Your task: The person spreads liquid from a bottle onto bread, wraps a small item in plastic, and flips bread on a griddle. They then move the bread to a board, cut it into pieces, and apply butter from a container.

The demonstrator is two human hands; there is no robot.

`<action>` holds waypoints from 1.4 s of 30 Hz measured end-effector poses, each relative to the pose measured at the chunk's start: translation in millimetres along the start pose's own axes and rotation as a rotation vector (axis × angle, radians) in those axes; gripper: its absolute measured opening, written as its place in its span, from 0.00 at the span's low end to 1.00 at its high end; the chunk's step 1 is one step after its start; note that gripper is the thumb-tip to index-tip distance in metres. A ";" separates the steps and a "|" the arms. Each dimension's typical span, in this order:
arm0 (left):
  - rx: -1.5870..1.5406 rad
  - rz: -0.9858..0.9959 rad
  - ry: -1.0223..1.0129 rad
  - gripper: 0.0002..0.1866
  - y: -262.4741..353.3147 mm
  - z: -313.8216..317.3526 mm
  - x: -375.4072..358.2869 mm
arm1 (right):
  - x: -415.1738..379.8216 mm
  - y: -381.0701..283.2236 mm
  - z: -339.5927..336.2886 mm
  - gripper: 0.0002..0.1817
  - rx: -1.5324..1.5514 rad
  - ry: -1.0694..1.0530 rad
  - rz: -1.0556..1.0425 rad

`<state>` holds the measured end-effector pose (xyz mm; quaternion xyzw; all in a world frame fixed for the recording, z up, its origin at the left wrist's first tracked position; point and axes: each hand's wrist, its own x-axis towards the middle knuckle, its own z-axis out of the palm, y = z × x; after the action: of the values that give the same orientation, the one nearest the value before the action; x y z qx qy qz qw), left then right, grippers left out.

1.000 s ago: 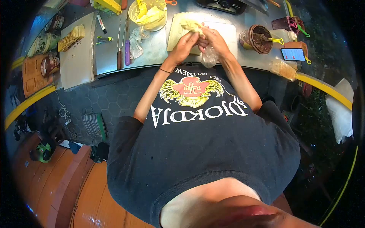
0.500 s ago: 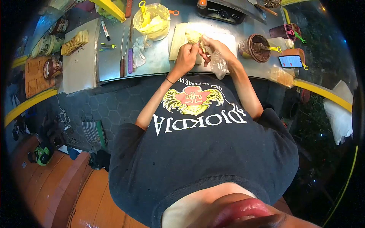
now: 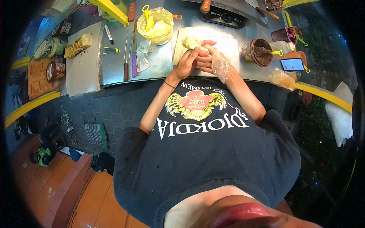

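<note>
My left hand [image 3: 184,65] comes in from the left, its fingers reaching across to meet those of my right hand [image 3: 210,53]. Fingers on both hands are stretched out and overlap in this view. Clear, crumpled plastic [image 3: 221,67] hangs around my right palm and wrist. Just beyond my fingertips, a pale yellow creamy lump [image 3: 191,42] sits on a large pale bread slice [image 3: 178,51]. A white board [image 3: 229,46] lies to the right of the bread. My hands partly hide the near edge of the bread.
Left of the bread stand a tub of yellow spread [image 3: 164,32], a purple-handled knife [image 3: 134,65] and crumpled tissue [image 3: 143,60]. On the right are a chocolate tub [image 3: 259,53], a phone [image 3: 293,64] and bagged bread [image 3: 283,79]. A Rinnai stove [image 3: 223,17] stands behind.
My fingers have gone from closed around the yellow lump to stretched out, nearer to me. The lump now sits on the bread. The whole view has shifted slightly down and right.
</note>
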<state>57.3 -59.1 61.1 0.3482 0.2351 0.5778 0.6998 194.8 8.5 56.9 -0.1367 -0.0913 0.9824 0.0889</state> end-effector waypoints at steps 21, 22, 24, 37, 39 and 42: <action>-0.667 -0.095 0.353 0.08 -53.6 -22.5 21.1 | -25.3 12.9 -13.6 0.19 -1.677 0.597 -0.315; -0.668 -0.115 0.317 0.08 -54.3 -23.4 23.4 | -26.4 12.8 -13.4 0.18 -1.728 0.606 -0.342; -0.673 -0.136 0.277 0.08 -55.7 -25.6 31.0 | -30.1 10.7 -16.8 0.18 -1.703 0.644 -0.390; -0.290 -0.366 0.356 0.11 -46.3 -27.0 47.1 | -21.2 -41.0 -15.4 0.31 -1.209 0.735 -0.122; -0.255 -0.369 0.375 0.12 -44.6 -26.5 49.0 | -15.1 -45.6 -18.6 0.33 -1.204 0.753 -0.124; -0.269 -0.441 0.391 0.17 -47.0 -26.4 47.2 | -8.1 -41.0 -15.0 0.34 -1.253 0.841 -0.156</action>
<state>78.8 -11.7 11.8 0.0756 0.3560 0.4943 0.7894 212.9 48.9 53.1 -0.5178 -0.6002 0.6028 0.0911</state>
